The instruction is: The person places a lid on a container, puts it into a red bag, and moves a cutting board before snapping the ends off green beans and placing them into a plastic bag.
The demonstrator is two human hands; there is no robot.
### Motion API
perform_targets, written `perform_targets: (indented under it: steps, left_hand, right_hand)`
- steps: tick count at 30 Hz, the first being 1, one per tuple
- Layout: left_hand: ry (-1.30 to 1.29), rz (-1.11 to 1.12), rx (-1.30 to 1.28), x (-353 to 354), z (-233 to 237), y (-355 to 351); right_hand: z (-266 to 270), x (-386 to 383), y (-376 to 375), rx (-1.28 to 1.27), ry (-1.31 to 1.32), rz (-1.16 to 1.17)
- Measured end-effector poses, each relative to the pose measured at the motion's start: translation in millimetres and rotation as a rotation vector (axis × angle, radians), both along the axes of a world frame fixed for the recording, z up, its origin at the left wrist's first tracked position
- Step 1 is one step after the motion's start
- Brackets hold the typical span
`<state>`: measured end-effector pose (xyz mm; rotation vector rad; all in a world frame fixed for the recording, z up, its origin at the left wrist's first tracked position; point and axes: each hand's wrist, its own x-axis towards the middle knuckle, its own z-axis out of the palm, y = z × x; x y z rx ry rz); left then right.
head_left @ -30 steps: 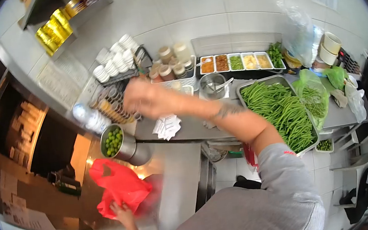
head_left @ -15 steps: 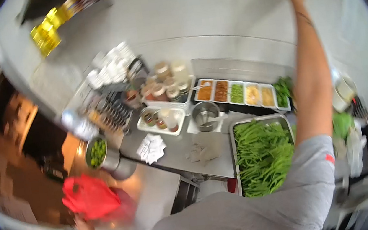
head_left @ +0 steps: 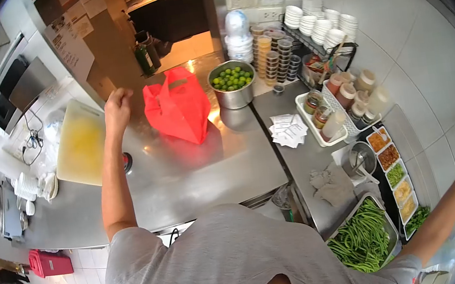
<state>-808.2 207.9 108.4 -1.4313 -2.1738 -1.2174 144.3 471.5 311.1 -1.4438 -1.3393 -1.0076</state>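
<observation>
My left hand [head_left: 118, 107] is closed in a fist above the steel counter [head_left: 186, 178], with nothing visible in it. Just to its right stands a red plastic bag [head_left: 179, 111], upright with its handles up, and the hand is apart from it. My right arm [head_left: 446, 214] stretches out to the far right, past the trays of toppings; its hand is lost at the dark edge of the view. Nearest to that arm are a bunch of leafy herbs [head_left: 417, 220] and a metal tray [head_left: 383, 212] of long green beans.
A steel pot [head_left: 235, 98] of green limes stands behind the bag. Sauce bottles [head_left: 347, 96], stacked white cups [head_left: 320, 28], paper slips [head_left: 288, 130] and a crumpled cloth [head_left: 332, 183] lie rightward. A yellow-stained cutting board [head_left: 81, 143] is at left, a red bin [head_left: 50, 262] on the floor.
The view has swung left, bringing the bag and counter toward the middle. My left hand, earlier beside the bag's lower edge, is now raised apart from it. My right hand has left the view.
</observation>
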Motion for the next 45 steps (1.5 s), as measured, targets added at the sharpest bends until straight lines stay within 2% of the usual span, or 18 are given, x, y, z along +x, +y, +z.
perform_targets:
  steps: [2, 5, 9, 12, 16, 17, 18, 20, 22, 24, 28, 32, 35, 37, 39, 41, 44, 45]
  left_hand:
    - [-0.273, -0.137, 0.051, 40.6, 37.8, 0.5]
    - [-0.397, -0.441, 0.084, 101.5, 69.9, 10.3]
    - [-0.522, -0.765, 0.028, 139.5, 65.4, 30.4]
    - [-0.644, -0.584, 0.056, 94.7, 41.8, 45.5]
    - [-0.558, -0.377, 0.287, -20.3, -39.5, 87.2]
    - [-0.359, -0.253, 0.059, -56.0, -78.2, 106.9]
    - [-0.488, -0.323, -0.381, -58.7, -84.4, 104.8]
    - [0.008, -0.382, -0.934, -61.6, -111.9, 117.7]
    - [0.172, -0.939, -0.409, -94.9, -187.7, 132.9]
    - [-0.008, -0.359, -0.763, -63.3, -137.1, 112.2]
    - [0.009, -0.134, -0.476, -37.6, -84.8, 65.4]
    - [0.0, -0.322, -0.173, -52.3, -55.4, -49.7]
    - [-0.565, -0.542, -0.207, -66.4, -25.6, -171.7]
    - [-0.699, -0.745, 0.068, -86.3, -32.3, -246.8]
    - [-0.818, -0.582, 0.286, -112.0, -56.1, -307.7]
    - [-0.955, -0.065, 0.389, -146.2, -78.5, -340.3]
    - [-0.79, 0.486, 0.101, -212.4, -138.5, -334.5]
    - [-0.519, 0.537, 0.058, -241.2, -174.0, -325.8]
  right_hand:
    - [-38.5, -91.5, 42.4, -0.115, 0.04, 0.404]
    - [-86.9, -382.2, -46.1, -0.343, 0.075, 1.013]
    - [-132.9, -614.3, -111.0, -0.223, -0.413, 1.39]
    - [-171.7, -717.3, -131.5, -0.265, -0.323, 1.5]
    - [-238.7, -772.0, -139.3, -0.585, 0.009, 1.447]
    - [-267.3, -776.8, -139.1, -0.663, 0.093, 1.409]
    - [-293.6, -779.1, -141.3, -0.739, 0.173, 1.371]
    - [-335.9, -778.6, -149.9, -0.861, 0.264, 1.235]
    - [-347.3, -777.2, -169.3, -0.847, 0.25, 1.178]
    - [-361.3, -784.9, -172.0, -0.839, 0.142, 1.133]
    - [-384.0, -821.6, -168.8, -0.862, -0.14, 1.07]
    - [-385.8, -874.8, -165.1, -0.873, -0.232, 0.923]
    - [-393.7, -920.7, -148.7, -0.844, -0.182, 0.964]
    - [-391.0, -951.2, -135.6, -0.899, -0.129, 1.019]
    - [-389.6, -970.5, -136.1, -0.928, -0.039, 1.077]
    - [-385.7, -981.3, -147.5, -0.934, 0.078, 1.134]
    - [-387.2, -977.9, -191.5, -0.953, 0.113, 1.184]
    - [-392.0, -972.9, -202.7, -1.056, 0.117, 1.275]
